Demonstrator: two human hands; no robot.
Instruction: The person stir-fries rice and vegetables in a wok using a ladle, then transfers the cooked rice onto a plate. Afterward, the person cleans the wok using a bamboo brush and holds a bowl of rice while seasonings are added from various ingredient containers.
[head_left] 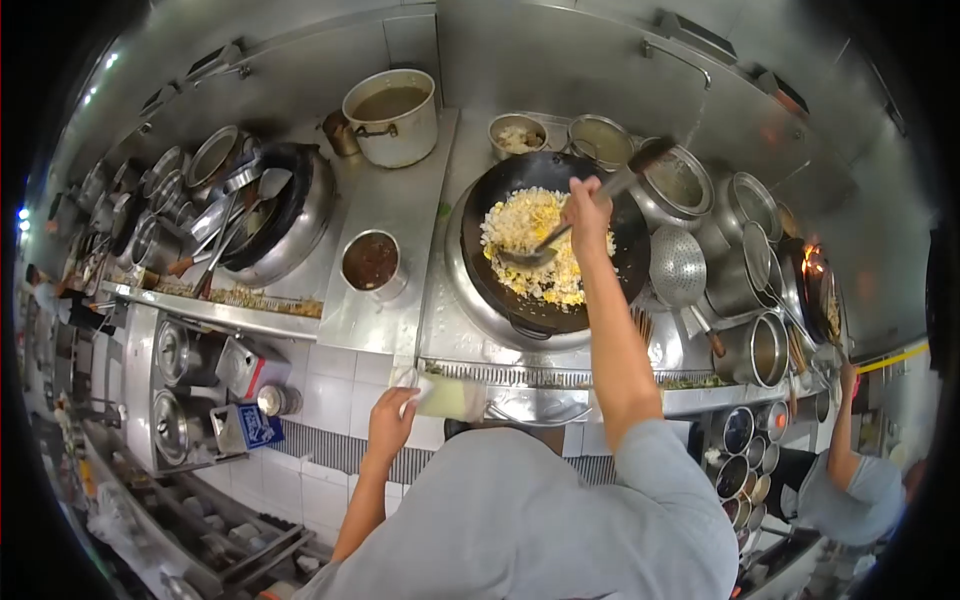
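In the head view, my right hand [588,218] is closed around the handle of a ladle [622,180]. The ladle's bowl rests in the fried rice with egg [540,215], which is spread over the bottom of a black wok [625,270]. My left hand [390,422] is lower, in front of the stove edge, with its fingers closed on a white cloth [409,384]. Right beside it at the edge is a pale yellow-green, cloth-like piece [450,398]; whether the two are joined I cannot tell.
A large pot of liquid [396,130] and a can of dark red sauce [371,265] stand left of the wok. To its right are a perforated skimmer [678,265] and several pots. Another person [850,490] works at the far right, near a flame [812,262].
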